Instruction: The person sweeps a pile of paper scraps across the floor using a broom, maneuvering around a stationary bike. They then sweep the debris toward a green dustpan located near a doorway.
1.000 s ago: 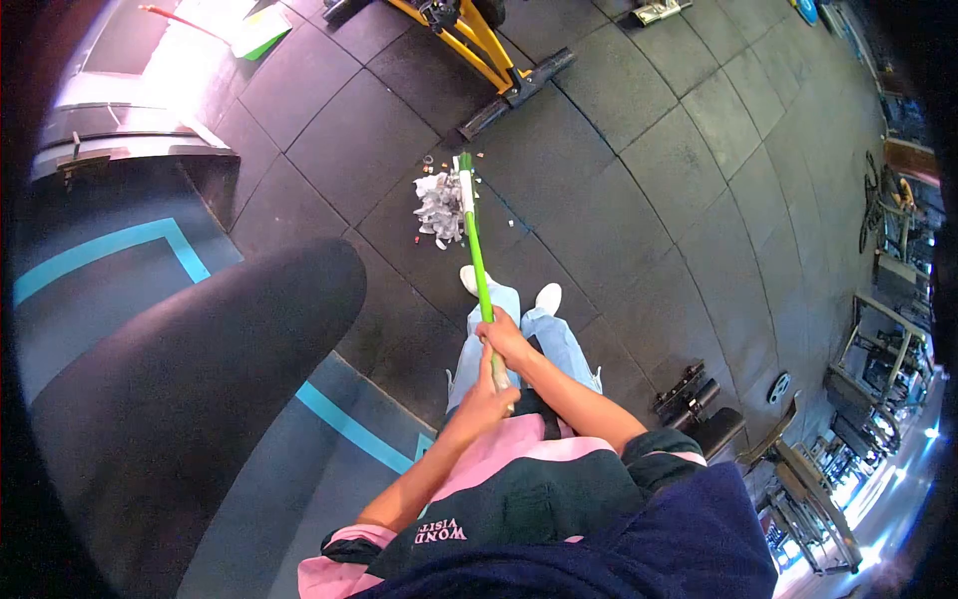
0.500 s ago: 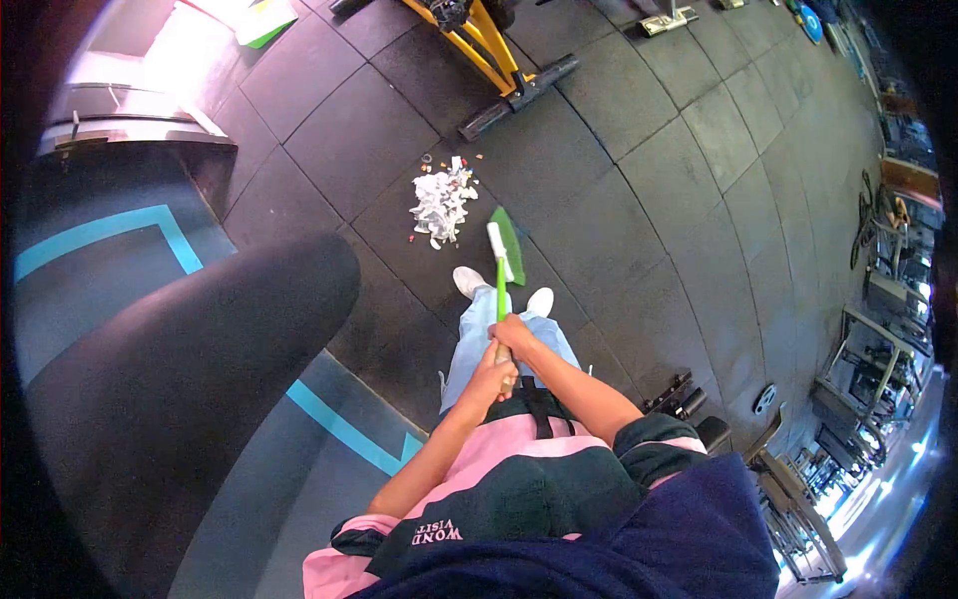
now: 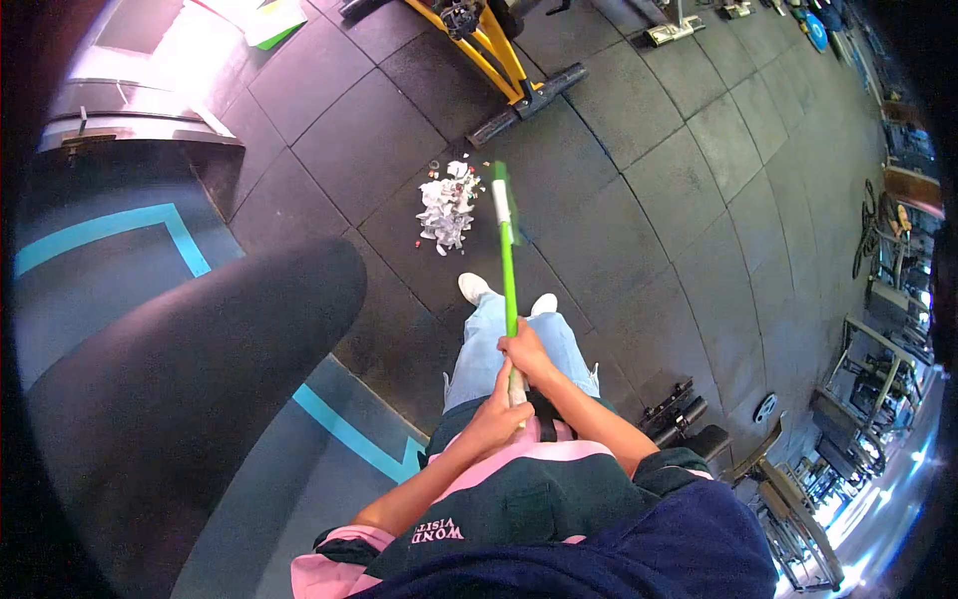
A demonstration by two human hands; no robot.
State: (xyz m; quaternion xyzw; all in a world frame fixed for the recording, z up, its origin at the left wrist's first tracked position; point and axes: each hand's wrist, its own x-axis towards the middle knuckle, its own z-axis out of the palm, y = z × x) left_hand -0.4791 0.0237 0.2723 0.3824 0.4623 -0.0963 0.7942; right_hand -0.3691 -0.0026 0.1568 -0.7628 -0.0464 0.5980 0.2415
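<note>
I hold a broom (image 3: pixel 510 275) with a bright green handle, a white head and green bristles that are smeared by motion. My right hand (image 3: pixel 525 351) is wrapped round the green part of the handle, above the other hand. Lower down, near the handle's pale end, my left hand (image 3: pixel 493 419) grips it close to my waist. Just left of the broom head lies a pile of litter (image 3: pixel 448 208), mostly white crumpled scraps with small coloured bits, on the dark tiled floor (image 3: pixel 574 215). My white shoes (image 3: pixel 474 289) stand just short of the pile.
A yellow-framed machine (image 3: pixel 494 62) with a black foot stands beyond the pile. At the left a large dark padded shape (image 3: pixel 215 369) rises over a mat (image 3: pixel 85 255) with turquoise lines. More gym equipment (image 3: pixel 868 349) lines the right side.
The broom head has swung forward, away from my shoes, to beside the far right of the litter. Both hands keep their grip on the handle.
</note>
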